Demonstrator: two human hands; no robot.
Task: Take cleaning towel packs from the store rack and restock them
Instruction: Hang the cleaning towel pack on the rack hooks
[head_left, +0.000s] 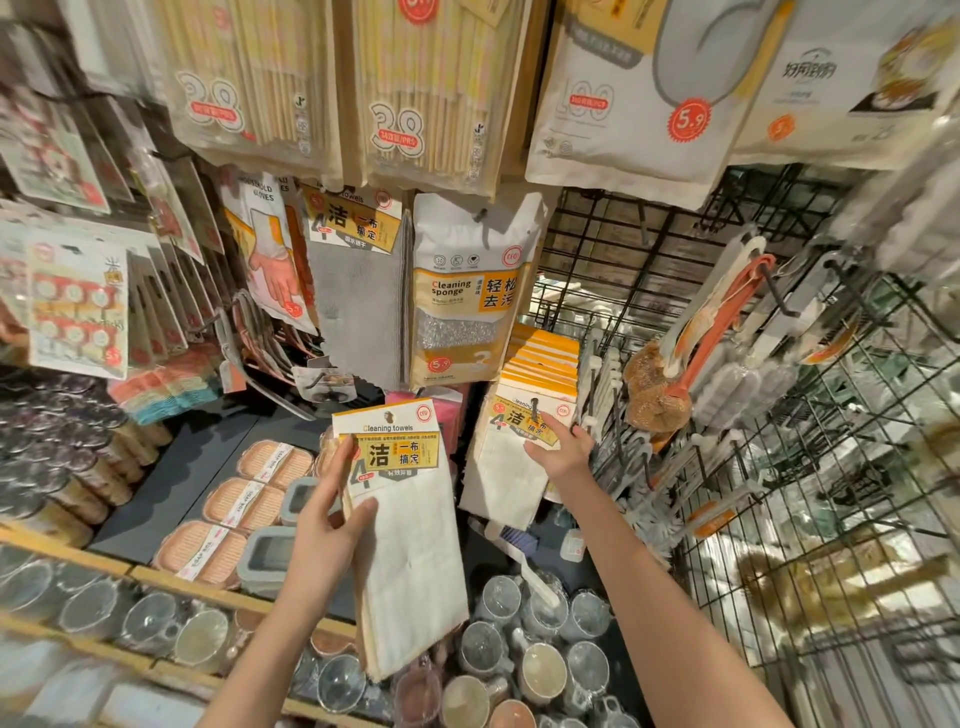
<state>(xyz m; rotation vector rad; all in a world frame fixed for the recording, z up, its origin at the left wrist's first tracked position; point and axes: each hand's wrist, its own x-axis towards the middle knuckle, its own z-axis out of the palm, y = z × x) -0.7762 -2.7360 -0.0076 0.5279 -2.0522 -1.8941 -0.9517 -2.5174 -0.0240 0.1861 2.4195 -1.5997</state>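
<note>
White cleaning towel pack with a yellow header card (405, 525) sits gripped in the left hand (332, 525), thumb across its front. Right hand (563, 449), fingers fairly straight, touches hanging towel packs (519, 457) on the black wire rack (779, 467).

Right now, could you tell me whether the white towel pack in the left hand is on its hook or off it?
Off: the left hand grips the towel pack free in front of the rack.

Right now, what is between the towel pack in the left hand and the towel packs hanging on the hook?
In the head view, only a dark gap of shelf between the held towel pack and the hanging packs; pink packaging peeks above it.
</note>
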